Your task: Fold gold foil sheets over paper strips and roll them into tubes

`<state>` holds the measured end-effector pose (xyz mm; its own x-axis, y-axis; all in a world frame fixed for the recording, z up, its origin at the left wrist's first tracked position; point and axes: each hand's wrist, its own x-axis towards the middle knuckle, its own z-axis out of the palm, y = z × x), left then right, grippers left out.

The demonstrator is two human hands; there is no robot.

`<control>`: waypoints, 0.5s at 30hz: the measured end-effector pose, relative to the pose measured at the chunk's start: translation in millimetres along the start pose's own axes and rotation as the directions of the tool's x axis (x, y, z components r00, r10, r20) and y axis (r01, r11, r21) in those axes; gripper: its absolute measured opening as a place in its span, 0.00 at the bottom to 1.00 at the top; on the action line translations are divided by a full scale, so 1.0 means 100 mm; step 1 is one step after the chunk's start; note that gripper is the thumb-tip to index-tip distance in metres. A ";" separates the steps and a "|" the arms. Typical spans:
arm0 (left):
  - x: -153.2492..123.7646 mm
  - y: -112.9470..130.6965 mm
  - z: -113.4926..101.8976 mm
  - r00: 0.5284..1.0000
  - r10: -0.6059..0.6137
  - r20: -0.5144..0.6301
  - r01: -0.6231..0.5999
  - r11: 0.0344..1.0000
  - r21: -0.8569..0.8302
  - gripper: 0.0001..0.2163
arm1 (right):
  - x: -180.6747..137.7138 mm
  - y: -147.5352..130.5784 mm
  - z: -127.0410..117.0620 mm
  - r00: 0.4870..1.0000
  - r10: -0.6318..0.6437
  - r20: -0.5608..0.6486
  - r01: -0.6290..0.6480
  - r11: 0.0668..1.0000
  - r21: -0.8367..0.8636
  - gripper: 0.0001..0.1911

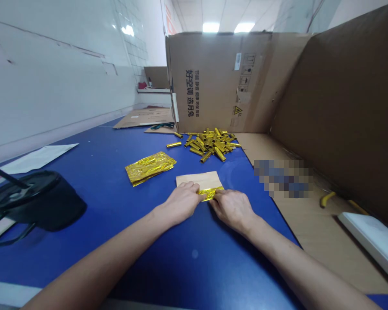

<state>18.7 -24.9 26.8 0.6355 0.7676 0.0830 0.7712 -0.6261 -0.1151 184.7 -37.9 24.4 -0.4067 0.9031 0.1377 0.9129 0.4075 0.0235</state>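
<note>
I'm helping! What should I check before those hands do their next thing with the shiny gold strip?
1. Both hands on the gold foil strip: ok. The left hand and right hand press on it.
2. Strip on the brown paper sheet: ok. It lies along the near edge.
3. Strip's hidden ends: cannot tell. The fingers cover them.
4. Pile of gold foil tubes away from the hands: ok.
5. Flat gold foil packets off the paper: ok. They sit apart on the blue table.
</note>
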 end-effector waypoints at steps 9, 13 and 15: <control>0.03 -0.14 0.14 0.981 -0.192 0.011 0.192 0.978 -0.081 0.17 | -0.19 -0.35 -0.04 0.941 -0.338 -0.034 0.338 0.941 0.025 0.20; 0.05 -0.15 0.19 0.983 -0.183 0.029 0.186 0.969 -0.164 0.20 | -0.23 -0.41 -0.05 0.897 -0.439 -0.062 0.442 0.894 0.076 0.22; 0.05 -0.16 0.19 0.984 -0.168 0.058 0.177 0.962 -0.209 0.20 | -0.23 -0.39 -0.05 0.886 -0.461 -0.057 0.464 0.881 0.088 0.22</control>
<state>8.8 -8.8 9.8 0.4933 0.8688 0.0432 0.8618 -0.4949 0.1112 158.5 -74.9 25.4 -0.7789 0.6043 0.1677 0.6127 0.7903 -0.0022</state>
